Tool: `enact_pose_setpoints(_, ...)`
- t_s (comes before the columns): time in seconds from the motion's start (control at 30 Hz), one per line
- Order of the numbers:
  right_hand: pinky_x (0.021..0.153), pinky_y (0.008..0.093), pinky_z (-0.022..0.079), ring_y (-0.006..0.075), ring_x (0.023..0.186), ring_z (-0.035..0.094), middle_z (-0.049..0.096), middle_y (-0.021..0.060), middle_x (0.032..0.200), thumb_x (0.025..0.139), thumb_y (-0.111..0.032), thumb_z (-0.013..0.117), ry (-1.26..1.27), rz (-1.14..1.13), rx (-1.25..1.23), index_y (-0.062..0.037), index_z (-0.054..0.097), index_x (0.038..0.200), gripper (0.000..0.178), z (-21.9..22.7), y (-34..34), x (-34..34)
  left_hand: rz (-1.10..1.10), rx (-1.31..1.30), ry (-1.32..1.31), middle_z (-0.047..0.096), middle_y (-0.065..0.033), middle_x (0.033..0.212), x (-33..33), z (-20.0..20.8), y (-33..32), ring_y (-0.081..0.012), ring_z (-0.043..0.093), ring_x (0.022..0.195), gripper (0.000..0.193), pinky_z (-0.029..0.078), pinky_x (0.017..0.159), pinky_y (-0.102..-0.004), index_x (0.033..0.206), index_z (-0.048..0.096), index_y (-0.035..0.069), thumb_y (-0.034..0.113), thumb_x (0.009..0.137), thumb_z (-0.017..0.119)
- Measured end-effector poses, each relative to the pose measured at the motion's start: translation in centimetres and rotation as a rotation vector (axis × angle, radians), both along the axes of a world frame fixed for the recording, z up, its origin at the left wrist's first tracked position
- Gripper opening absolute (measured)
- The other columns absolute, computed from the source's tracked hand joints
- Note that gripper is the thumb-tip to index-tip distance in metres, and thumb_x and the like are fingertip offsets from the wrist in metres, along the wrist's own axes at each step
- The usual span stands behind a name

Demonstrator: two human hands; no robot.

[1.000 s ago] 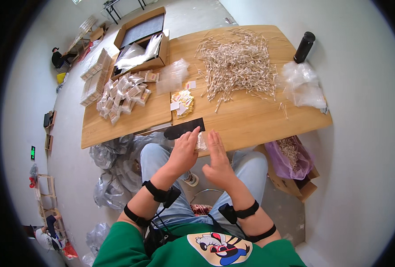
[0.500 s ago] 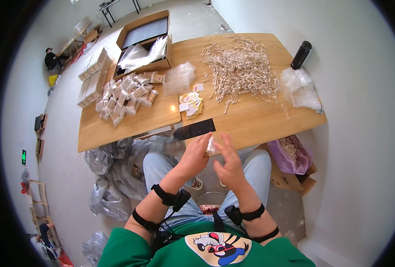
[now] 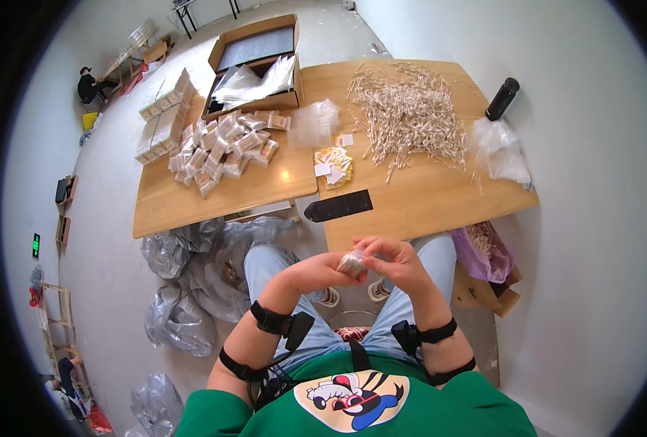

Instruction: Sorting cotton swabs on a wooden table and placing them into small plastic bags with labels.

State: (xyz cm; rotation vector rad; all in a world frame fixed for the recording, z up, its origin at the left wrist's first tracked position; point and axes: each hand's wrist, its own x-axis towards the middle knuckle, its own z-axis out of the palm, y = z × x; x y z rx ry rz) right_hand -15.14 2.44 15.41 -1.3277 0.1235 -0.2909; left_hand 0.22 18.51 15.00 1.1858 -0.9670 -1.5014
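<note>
Close to my lap, just off the front edge of the table, my left hand (image 3: 318,270) is wrapped round a small clear bag of cotton swabs (image 3: 350,264). The fingers of my right hand (image 3: 398,261) are bent in at the bag's upper right end and pinch the plastic there. Beyond my hands a black flat strip (image 3: 338,206) lies on the wooden table (image 3: 404,204). Behind it are a small heap of yellow and white cards (image 3: 334,169) and a stack of empty clear bags (image 3: 315,122). A large loose pile of cotton swabs (image 3: 411,113) covers the far right.
Filled swab packets (image 3: 225,149) are heaped at left, beside stacked packs (image 3: 165,120) and an open cardboard box (image 3: 254,91) of plastic sleeves. A black bottle (image 3: 503,99) and clear plastic bag (image 3: 500,151) stand at right. Grey plastic bags (image 3: 181,320) and a purple-lined box (image 3: 487,255) sit below.
Both hands have drawn back from the table edge toward my lap with the bag. My right hand's spread fingers have closed in on the bag's end. The view has shifted slightly.
</note>
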Motion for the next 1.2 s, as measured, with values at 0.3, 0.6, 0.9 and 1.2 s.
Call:
enact_pose_setpoints(0.3,0.060,0.0223,0.045,0.0055,0.068,0.055,0.064,-0.0005,0.078,0.087,-0.003,0.073,0.152,-0.259,-0.343,-0.0013,0.067,0.087,0.006,-1.5,-1.2,0.6,0.413,0.111,-0.241,0.067,0.0019,0.098,-1.5,-1.7,-3.0,-0.0064,0.061,0.091,0.026,0.050,0.081,-0.0239,0.113,0.065,0.002,0.014,0.091,0.073)
enact_pose_setpoints(0.6,0.061,0.0214,0.045,0.0043,0.069,0.056,0.064,-0.0016,0.076,0.088,-0.006,0.073,0.257,-0.271,-0.192,-0.0005,0.068,0.090,0.007,-2.9,-7.3,-0.3,0.422,-0.011,0.038,0.067,0.0001,0.105,-0.2,-5.1,-8.3,-0.0073,0.062,0.095,0.031,0.050,0.082,-0.0243,0.120,0.062,0.004,0.017,0.093,0.071)
enact_pose_setpoints(0.9,0.064,0.0208,0.044,0.0051,0.071,0.052,0.062,-0.0011,0.079,0.096,-0.010,0.065,0.216,-0.366,-0.147,-0.0005,0.065,0.095,0.010,-4.6,-8.4,-0.2,0.356,0.086,0.154,0.067,0.0010,0.107,0.0,-4.3,-10.3,-0.0079,0.062,0.096,0.030,0.049,0.084,-0.0251,0.121,0.061,0.005,0.016,0.094,0.069)
enact_pose_setpoints(1.2,0.069,0.0231,0.048,0.0071,0.073,0.056,0.061,-0.0013,0.080,0.094,-0.015,0.070,0.126,-0.538,-0.026,-0.0019,0.063,0.105,0.019,-8.6,-7.8,3.1,0.518,-0.018,0.121,0.066,0.0011,0.109,0.8,-8.7,-11.6,-0.0077,0.061,0.099,0.029,0.049,0.088,-0.0270,0.121,0.059,0.007,0.013,0.095,0.068)
